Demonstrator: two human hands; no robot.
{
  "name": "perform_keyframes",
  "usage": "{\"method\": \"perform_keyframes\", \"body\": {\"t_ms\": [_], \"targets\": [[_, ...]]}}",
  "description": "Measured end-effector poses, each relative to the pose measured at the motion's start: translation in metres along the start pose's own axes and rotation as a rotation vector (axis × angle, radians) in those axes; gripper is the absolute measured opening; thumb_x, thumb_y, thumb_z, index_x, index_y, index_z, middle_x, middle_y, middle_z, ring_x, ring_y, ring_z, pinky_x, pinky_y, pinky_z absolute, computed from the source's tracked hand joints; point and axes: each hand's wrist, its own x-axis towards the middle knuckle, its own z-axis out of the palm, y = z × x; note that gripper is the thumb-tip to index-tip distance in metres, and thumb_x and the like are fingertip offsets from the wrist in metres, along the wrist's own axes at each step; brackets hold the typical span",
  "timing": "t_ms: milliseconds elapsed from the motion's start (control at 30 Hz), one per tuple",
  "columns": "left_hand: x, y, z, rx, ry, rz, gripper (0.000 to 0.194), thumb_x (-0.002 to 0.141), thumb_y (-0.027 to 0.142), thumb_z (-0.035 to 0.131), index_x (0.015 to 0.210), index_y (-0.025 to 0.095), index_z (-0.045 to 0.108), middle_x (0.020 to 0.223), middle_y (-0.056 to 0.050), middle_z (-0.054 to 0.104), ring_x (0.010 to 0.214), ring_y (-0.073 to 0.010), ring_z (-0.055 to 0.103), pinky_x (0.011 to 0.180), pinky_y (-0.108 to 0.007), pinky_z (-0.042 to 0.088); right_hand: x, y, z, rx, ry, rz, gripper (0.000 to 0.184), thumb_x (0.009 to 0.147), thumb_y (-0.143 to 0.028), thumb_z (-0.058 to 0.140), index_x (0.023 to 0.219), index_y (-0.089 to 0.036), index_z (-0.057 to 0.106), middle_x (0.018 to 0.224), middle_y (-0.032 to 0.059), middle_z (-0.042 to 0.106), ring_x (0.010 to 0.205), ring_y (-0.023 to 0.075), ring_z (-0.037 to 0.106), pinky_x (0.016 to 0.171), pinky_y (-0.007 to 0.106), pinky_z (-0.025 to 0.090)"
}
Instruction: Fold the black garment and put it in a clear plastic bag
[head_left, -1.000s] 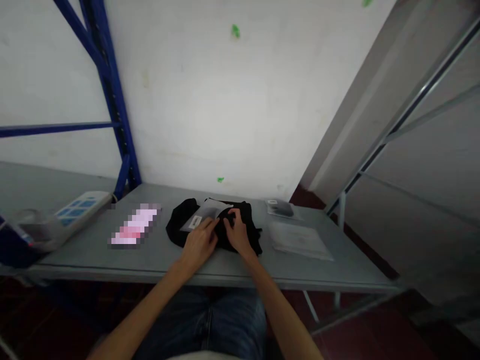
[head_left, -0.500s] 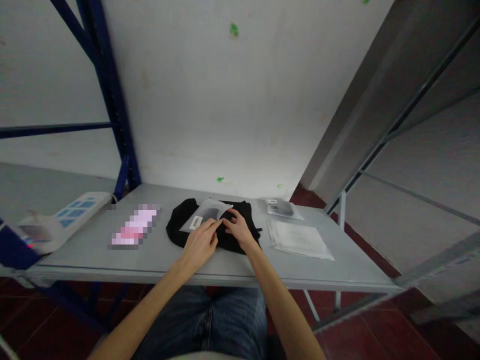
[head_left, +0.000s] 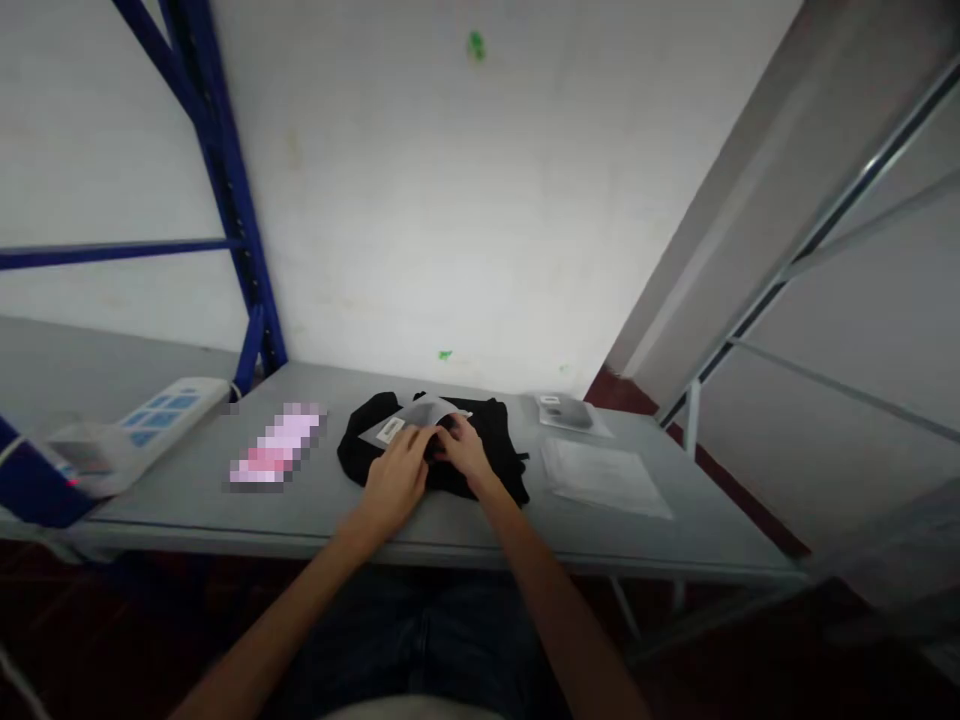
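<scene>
A translucent plastic bag (head_left: 429, 410) with a white barcode label lies on bunched black fabric (head_left: 491, 425), which looks like a garment or soft pouch. My left hand (head_left: 401, 465) grips the near edge of the bag, its fingers curled over it. Just to the right, my right hand (head_left: 466, 452) has its fingers bent in at the bag's right end, close to the left fingertips. Something dark shows between the two hands; whether it is inside the bag I cannot make out.
On the grey table (head_left: 480, 540), a stack of clear plastic bags (head_left: 606, 478) lies to the right, with a filled, labelled bag (head_left: 568, 413) behind it. At left are a blurred pink phone-shaped object (head_left: 277, 445) and a white power strip (head_left: 169, 415). A blue rack post (head_left: 240, 200) stands behind.
My right fingers have bent further in at the bag's end, and the dark thing between the hands shows more. The bag's right end is more crumpled. The view has shifted slightly.
</scene>
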Motion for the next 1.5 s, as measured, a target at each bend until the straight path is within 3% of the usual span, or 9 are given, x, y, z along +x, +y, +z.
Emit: {"method": "perform_keyframes", "body": {"t_ms": [133, 200, 333, 467, 567, 700, 833, 1000, 1500], "targets": [[0.002, -0.005, -0.006, 0.042, -0.003, -0.036, 0.056, 0.093, 0.007, 0.043, 0.145, 0.024, 0.049, 0.133, -0.012, 0.06, 0.128, -0.0268, 0.057, 0.084, -0.033, 0.059, -0.032, -0.013, -0.03, -0.519, 0.146, -0.172, 0.031, 0.09, -0.031, 0.067, 0.12, -0.036, 0.069, 0.094, 0.0047, 0.072, 0.097, 0.0292, 0.068, 0.089, 0.042, 0.051], [0.004, -0.01, -0.008, 0.067, 0.008, -0.044, 0.054, 0.092, 0.006, 0.043, 0.142, 0.023, 0.052, 0.134, -0.012, 0.06, 0.13, -0.0272, 0.055, 0.088, -0.034, 0.058, -0.045, -0.015, -0.046, -0.614, 0.211, -0.226, 0.028, 0.093, -0.025, 0.062, 0.117, -0.036, 0.069, 0.102, 0.0059, 0.071, 0.1, 0.0289, 0.067, 0.089, 0.04, 0.049], [0.007, -0.023, -0.013, 0.172, 0.006, -0.078, 0.043, 0.092, 0.005, 0.044, 0.126, 0.022, 0.064, 0.123, -0.012, 0.064, 0.12, -0.0283, 0.059, 0.087, -0.036, 0.057, -0.051, -0.005, -0.064, -0.718, 0.243, -0.274, 0.04, 0.088, -0.016, 0.064, 0.124, -0.034, 0.067, 0.121, 0.008, 0.065, 0.102, 0.0268, 0.066, 0.087, 0.037, 0.049], [0.006, -0.026, -0.019, 0.329, 0.03, -0.137, 0.041, 0.09, 0.004, 0.046, 0.122, 0.019, 0.068, 0.116, -0.015, 0.065, 0.11, -0.0329, 0.06, 0.09, -0.045, 0.054, -0.044, 0.008, -0.058, -0.786, 0.192, -0.337, 0.036, 0.091, -0.014, 0.06, 0.122, -0.03, 0.068, 0.113, 0.006, 0.067, 0.098, 0.0231, 0.066, 0.085, 0.033, 0.049], [0.004, -0.018, -0.02, 0.339, 0.133, -0.1, 0.045, 0.09, 0.006, 0.049, 0.13, 0.016, 0.065, 0.123, -0.018, 0.063, 0.115, -0.0354, 0.059, 0.099, -0.051, 0.051, -0.043, 0.012, -0.047, -0.772, 0.209, -0.423, 0.025, 0.095, -0.014, 0.055, 0.111, -0.025, 0.07, 0.103, 0.0042, 0.069, 0.091, 0.0196, 0.067, 0.083, 0.03, 0.05], [0.004, -0.001, -0.01, 0.201, 0.209, 0.215, 0.046, 0.092, 0.011, 0.054, 0.136, 0.02, 0.061, 0.138, -0.014, 0.06, 0.129, -0.0326, 0.054, 0.119, -0.053, 0.039, -0.05, 0.014, -0.038, -0.751, 0.247, -0.573, 0.021, 0.098, -0.015, 0.054, 0.104, -0.023, 0.072, 0.1, 0.005, 0.071, 0.096, 0.0197, 0.066, 0.088, 0.029, 0.051], [0.003, 0.007, 0.011, 0.106, 0.205, 0.441, 0.03, 0.097, 0.015, 0.054, 0.123, 0.021, 0.068, 0.126, -0.009, 0.069, 0.122, -0.0274, 0.06, 0.123, -0.053, 0.036, -0.061, 0.019, -0.036, -0.771, 0.302, -0.658, 0.018, 0.101, -0.018, 0.056, 0.102, -0.023, 0.074, 0.101, 0.0052, 0.073, 0.097, 0.0201, 0.066, 0.087, 0.029, 0.051], [0.007, 0.006, 0.023, 0.123, 0.264, 0.512, 0.022, 0.101, 0.015, 0.052, 0.109, 0.019, 0.072, 0.112, -0.006, 0.074, 0.109, -0.0241, 0.063, 0.12, -0.05, 0.041, -0.066, 0.021, -0.038, -0.811, 0.314, -0.687, 0.019, 0.101, -0.018, 0.058, 0.093, -0.023, 0.074, 0.093, 0.0029, 0.074, 0.09, 0.019, 0.066, 0.084, 0.029, 0.051], [0.02, -0.003, 0.019, 0.286, 0.191, 0.573, 0.024, 0.101, 0.015, 0.051, 0.109, 0.019, 0.072, 0.111, -0.006, 0.075, 0.111, -0.0253, 0.063, 0.121, -0.053, 0.036, -0.065, 0.02, -0.047, -0.85, 0.361, -0.704, 0.025, 0.106, -0.024, 0.053, 0.091, -0.023, 0.074, 0.09, 0.0042, 0.074, 0.088, 0.0192, 0.067, 0.081, 0.03, 0.051]]}}
